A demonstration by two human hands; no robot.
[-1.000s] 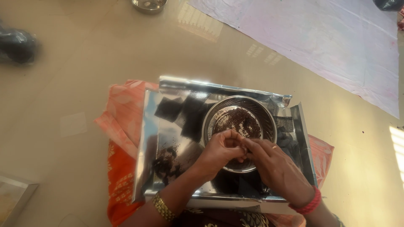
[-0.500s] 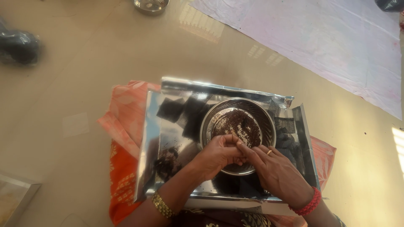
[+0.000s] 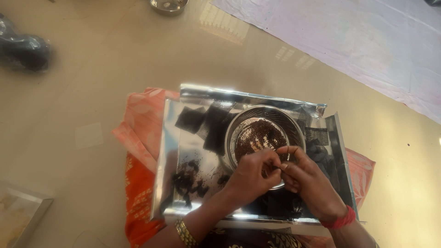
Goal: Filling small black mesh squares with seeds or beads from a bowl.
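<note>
A round steel bowl [image 3: 239, 124] holding small dark brown seeds [image 3: 259, 137] rests on a shiny foil-covered tray [image 3: 183, 142] on my lap. My left hand [image 3: 252, 177] and my right hand [image 3: 308, 183] meet over the bowl's near rim, fingertips pinched together on something small and dark that I cannot make out. A gold bangle circles the left wrist and a red band the right. A heap of dark bits [image 3: 188, 181] lies on the foil left of my left hand.
Orange patterned cloth [image 3: 138, 138] lies under the tray. A white sheet [image 3: 367, 41] covers the floor at the upper right. A steel bowl [image 3: 168, 5] sits at the top edge, a dark bag [image 3: 25, 50] at the upper left, a framed tray [image 3: 18, 216] at the lower left.
Both hands stay pinched together at the bowl's near rim, with only small finger movements. The bowl and tray have not moved.
</note>
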